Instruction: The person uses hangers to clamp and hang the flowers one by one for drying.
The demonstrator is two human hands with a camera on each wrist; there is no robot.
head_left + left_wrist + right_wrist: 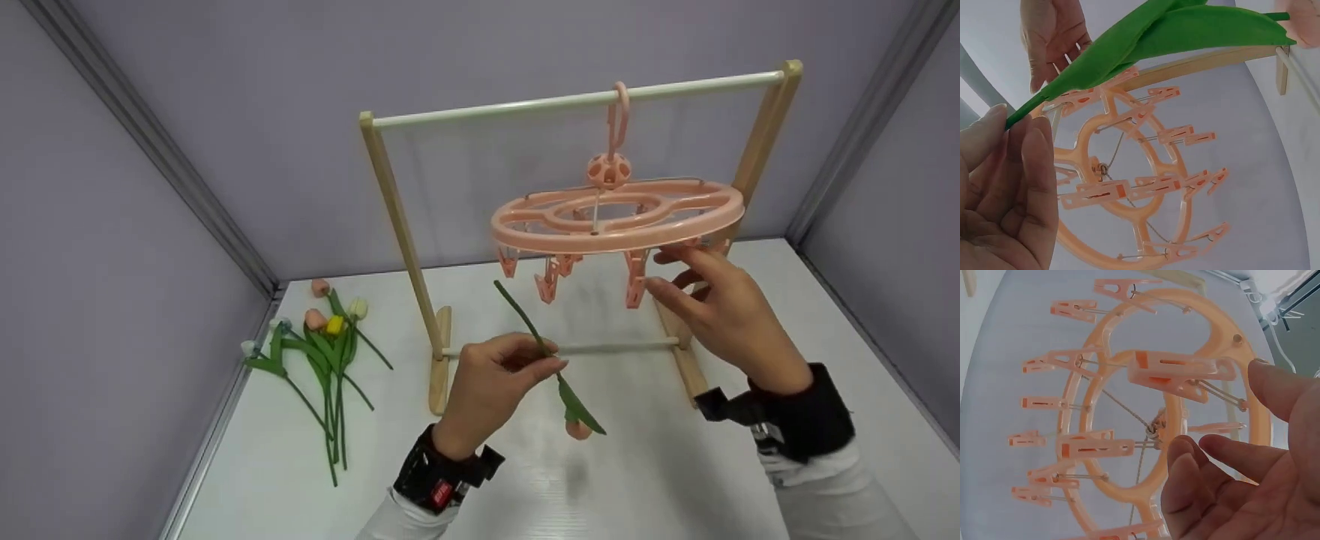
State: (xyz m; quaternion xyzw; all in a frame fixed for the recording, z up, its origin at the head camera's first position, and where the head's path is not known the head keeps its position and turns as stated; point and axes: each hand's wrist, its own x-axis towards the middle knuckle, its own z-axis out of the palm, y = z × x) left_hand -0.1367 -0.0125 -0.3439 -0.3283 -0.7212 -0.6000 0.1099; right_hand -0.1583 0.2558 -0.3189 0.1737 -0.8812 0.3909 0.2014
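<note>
An artificial tulip [525,315] is pinched by its green stem between the thumb and fingers of my left hand [499,382]. Its pale pink bloom [577,429] points down. The left wrist view shows its broad green leaf [1185,39] close up. A pink round clip hanger [585,241] hangs over the table, several clothespins dangling below it. My right hand [727,315] is raised beside one clothespin [635,281], thumb and fingers spread apart. In the right wrist view a gap shows between the thumb and that clothespin [1179,368]; nothing is held.
A wooden stand [395,217] with a white top rod [510,107] carries the hanger by its hook. Several artificial tulips [330,352] with pink, yellow, white and pale blue blooms lie on the white table [255,465] at the left. Grey walls surround it.
</note>
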